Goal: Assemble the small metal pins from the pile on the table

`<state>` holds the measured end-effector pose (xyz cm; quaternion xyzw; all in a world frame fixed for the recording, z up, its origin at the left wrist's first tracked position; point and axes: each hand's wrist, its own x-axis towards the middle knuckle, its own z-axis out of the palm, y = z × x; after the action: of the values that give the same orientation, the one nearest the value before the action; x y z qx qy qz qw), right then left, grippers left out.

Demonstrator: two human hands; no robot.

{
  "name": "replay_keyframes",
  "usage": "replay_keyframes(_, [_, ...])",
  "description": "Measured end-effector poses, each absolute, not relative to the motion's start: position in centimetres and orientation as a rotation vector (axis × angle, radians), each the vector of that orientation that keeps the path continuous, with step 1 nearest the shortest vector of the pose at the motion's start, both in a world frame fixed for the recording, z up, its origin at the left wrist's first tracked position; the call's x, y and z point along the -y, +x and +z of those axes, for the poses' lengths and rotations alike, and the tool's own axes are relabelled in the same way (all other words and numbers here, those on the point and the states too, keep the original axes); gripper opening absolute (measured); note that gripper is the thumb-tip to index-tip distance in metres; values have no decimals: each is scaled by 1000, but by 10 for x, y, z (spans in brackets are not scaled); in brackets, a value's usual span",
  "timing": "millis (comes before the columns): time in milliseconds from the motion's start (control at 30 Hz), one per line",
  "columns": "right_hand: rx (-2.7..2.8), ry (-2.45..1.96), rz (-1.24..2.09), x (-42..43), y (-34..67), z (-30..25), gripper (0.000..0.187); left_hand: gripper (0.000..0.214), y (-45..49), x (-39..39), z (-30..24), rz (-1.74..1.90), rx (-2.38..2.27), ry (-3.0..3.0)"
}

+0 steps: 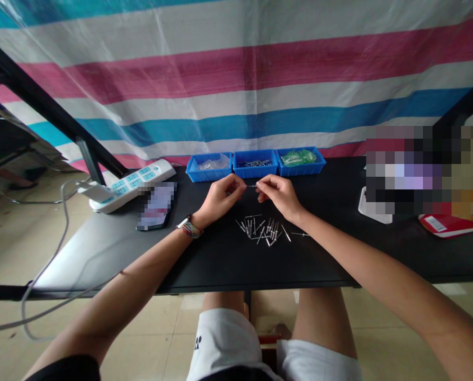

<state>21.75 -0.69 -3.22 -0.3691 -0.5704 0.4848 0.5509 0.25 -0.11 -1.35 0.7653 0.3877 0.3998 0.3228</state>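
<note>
My left hand (pixel 222 197) and my right hand (pixel 279 196) face each other over the black table, fingertips pinched. A thin silvery blind rivet (pixel 251 186) spans the small gap between them, one end at each hand's fingertips. Below the hands lies a loose pile of blind rivets (pixel 268 230), pointing in various directions. One rivet (pixel 299 234) lies apart, beside my right forearm. Just behind the hands stands a blue bin (pixel 255 171) with several metal pieces inside.
A left blue bin (pixel 208 175) holds clear plastic bags, a right one (pixel 302 169) a green bag. At left are a white power strip (pixel 135 185), its cable and a phone (pixel 158 206). A white tray (pixel 374 209) and red packet (pixel 445 224) lie at right.
</note>
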Motion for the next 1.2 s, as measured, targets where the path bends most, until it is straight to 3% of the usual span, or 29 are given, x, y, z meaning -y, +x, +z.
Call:
replay_keyframes(267, [1356, -825, 1152, 11, 219, -26, 24, 41, 2, -1, -16, 1073, -1095, 2040])
replay_keyframes(433, [1258, -878, 988, -13, 219, -21, 21, 45, 1, 0, -13, 1093, -1018, 1992])
replay_keyframes(633, [1215, -1054, 989, -40, 219, -6, 43, 43, 1, -2, -15, 1086, -986, 1954])
replay_keyframes(733, [1282, -1071, 960, -10, 239, 1, 42, 42, 1, -1, -13, 1084, -994, 1965])
replay_keyframes(833, [1389, -1171, 703, 46, 283, 2, 31, 42, 1, -1, -10, 1085, -993, 1974])
replay_keyframes(900, [1322, -1304, 231, 80, 321, -2, 27, 42, 1, -1, -9, 1086, -990, 1968])
replay_keyframes(967, [1225, -1428, -236, 105, 357, -9, 43, 41, 2, -1, -9, 1087, -985, 1956])
replay_keyframes(1033, [1195, -1534, -443, 117, 386, -20, 77, 41, 2, -1, -10, 1092, -977, 1950])
replay_keyframes(1100, [1173, -1625, -437, 118, 403, -32, 106, 40, 3, -1, -10, 1115, -979, 1944])
replay_keyframes(1200, [1054, -1720, -230, 109, 414, -47, 122, 38, 2, 0, -10, 1173, -1004, 1939])
